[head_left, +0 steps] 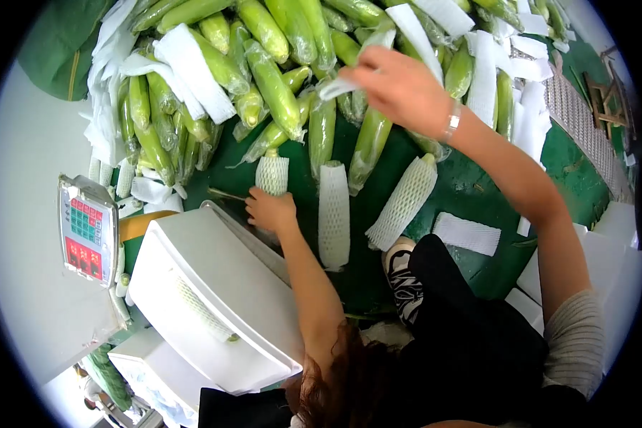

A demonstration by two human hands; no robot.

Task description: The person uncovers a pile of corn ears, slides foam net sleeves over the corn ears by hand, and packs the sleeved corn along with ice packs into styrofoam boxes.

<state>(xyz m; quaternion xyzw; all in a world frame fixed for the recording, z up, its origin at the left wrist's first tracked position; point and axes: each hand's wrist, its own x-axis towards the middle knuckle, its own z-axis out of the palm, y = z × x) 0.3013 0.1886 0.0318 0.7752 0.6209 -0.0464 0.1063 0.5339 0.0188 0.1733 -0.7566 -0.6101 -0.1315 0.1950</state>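
Observation:
My left hand [269, 208] is closed around the lower part of a long green vegetable in a white foam net sleeve [272, 175], beside the white foam box. Over the pile, my right hand [399, 87] pinches a white foam net sleeve [339, 88]. Film-wrapped long green vegetables [274, 89], which look like corn in the husk, are heaped in front of me. Two more sleeved vegetables lie nearer: one straight [334, 214], one slanted [404, 200]. A flat foam sleeve [467, 234] rests on the green surface by my shoe.
A white foam box [207, 285] stands tilted at the left, with a sleeved vegetable inside. Behind it is a scale's keypad display [88, 228]. Loose foam sleeves [194, 71] lie on the heap. More white boxes [585, 264] stand at the right.

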